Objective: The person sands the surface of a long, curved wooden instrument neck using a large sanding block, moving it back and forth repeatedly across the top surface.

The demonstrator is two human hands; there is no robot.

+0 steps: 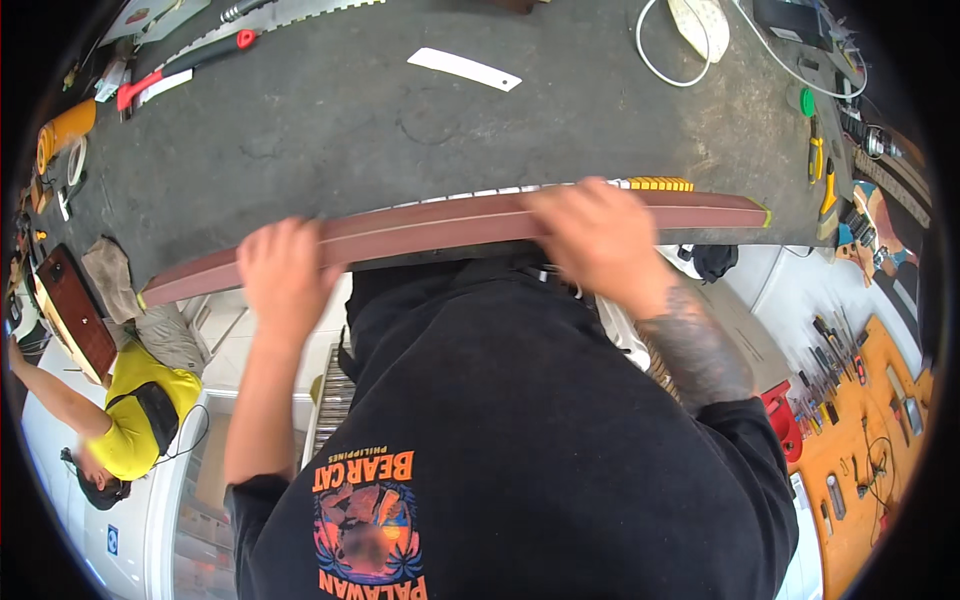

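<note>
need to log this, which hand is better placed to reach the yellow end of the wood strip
Right. The right hand grips the long reddish wood strip near its middle, closer to the yellow end; the left hand holds it farther away.

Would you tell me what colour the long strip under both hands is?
Reddish brown, seen in the head view: the long strip.

Reddish-brown strip point(440, 225), yellow end; dark grey bench point(330, 120); black sweatshirt point(520, 420).
</note>
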